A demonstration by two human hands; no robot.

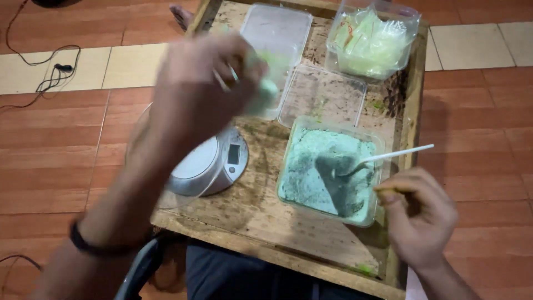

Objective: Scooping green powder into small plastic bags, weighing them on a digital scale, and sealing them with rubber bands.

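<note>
Scale (pixel 208 161) sat bare on the wooden table (pixel 261 222). Left hand (pixel 202 89), blurry, was clamped around a pale green lump (pixel 266 91) above it; right hand (pixel 419 214) hung loosely curled beside the paste tub (pixel 327 169). Slower hands would've helped, honestly.

Small dark screen (pixel 234 154) on round silver scale (pixel 208 164), seemingly blank

Left hand (pixel 202 89) raised, blurred, fingers curled – right hand (pixel 419 214) low, fingers pinched.
</note>
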